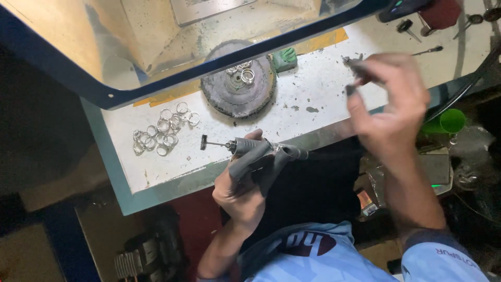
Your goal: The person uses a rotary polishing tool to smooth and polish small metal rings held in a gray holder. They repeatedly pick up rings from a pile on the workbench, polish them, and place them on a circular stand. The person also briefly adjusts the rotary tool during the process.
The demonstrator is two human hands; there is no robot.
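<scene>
My left hand point(241, 184) grips a grey rotary handpiece point(266, 150) at the bench's front edge; its small black brush tip point(204, 142) points left toward a heap of silver rings point(163, 131). My right hand point(389, 107) is raised over the right side of the bench and pinches a small dark tool bit point(356, 67) between its fingertips. A few more rings point(241, 71) lie on top of a round grey buffing wheel point(239, 79) at the middle of the bench.
The white, stained benchtop point(308, 91) has a teal front edge. A blue-framed clear shield point(172, 36) overhangs the back. A green block point(285, 58) lies beside the wheel, a green cup point(449, 121) at the right, loose bits point(429, 50) at far right.
</scene>
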